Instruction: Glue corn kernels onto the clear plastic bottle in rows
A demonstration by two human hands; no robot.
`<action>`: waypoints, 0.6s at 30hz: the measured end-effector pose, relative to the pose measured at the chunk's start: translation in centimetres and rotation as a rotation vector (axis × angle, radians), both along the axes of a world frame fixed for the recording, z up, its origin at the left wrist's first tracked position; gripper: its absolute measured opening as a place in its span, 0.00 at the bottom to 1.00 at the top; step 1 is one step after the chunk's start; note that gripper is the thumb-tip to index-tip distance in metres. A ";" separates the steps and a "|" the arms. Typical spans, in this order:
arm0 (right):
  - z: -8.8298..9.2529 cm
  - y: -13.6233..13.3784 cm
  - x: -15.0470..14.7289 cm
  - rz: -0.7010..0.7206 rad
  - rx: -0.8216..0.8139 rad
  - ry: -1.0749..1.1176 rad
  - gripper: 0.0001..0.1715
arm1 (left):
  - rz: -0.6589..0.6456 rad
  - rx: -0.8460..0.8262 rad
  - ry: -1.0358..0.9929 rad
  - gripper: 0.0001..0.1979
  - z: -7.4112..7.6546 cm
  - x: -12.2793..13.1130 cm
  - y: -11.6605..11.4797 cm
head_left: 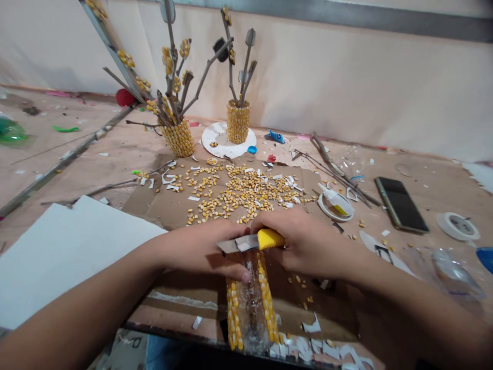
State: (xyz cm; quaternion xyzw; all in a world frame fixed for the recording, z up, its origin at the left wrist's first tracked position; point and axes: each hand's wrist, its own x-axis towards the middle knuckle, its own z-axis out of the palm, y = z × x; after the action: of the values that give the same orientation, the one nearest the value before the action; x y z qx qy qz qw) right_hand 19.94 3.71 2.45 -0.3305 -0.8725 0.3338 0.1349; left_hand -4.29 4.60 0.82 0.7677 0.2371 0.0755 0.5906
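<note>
My left hand (208, 245) grips a clear plastic piece (252, 313) near its upper end, the thumb lying on its surface. Rows of yellow corn kernels (233, 313) run along both long sides of this piece, and its middle strip is bare and glossy. Closed around the yellow handle of a utility knife (271, 239) is my right hand (302, 237). The knife's blade points left, over the fingers of my left hand and above the plastic piece. Both hands meet close together, so the far end of the piece is hidden.
Loose corn kernels (250, 191) and paper scraps lie on cardboard (148, 198). Behind stand two kernel-covered pots (179, 139) with twigs, one on a white disc (213, 141). White sheets (77, 257) lie left; a phone (401, 203), tape roll (458, 226) and sticks (335, 172) lie right.
</note>
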 end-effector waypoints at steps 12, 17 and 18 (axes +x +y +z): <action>0.4 0.7 0.7 -0.030 0.014 0.107 0.13 | 0.066 0.035 0.080 0.19 0.5 -0.2 -0.3; 1.2 2.3 2.3 -0.213 0.114 0.104 0.05 | 0.212 -0.035 0.120 0.11 0.9 -0.6 0.4; 1.3 2.5 2.5 -0.242 0.121 0.103 0.06 | 0.309 -0.045 0.083 0.10 0.8 -0.7 0.6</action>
State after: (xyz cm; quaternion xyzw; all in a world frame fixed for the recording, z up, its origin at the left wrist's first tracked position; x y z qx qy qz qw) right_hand 22.42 6.25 3.78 -0.4069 -0.8367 0.2784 0.2386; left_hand -4.99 5.25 1.61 0.7109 0.3782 0.1285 0.5789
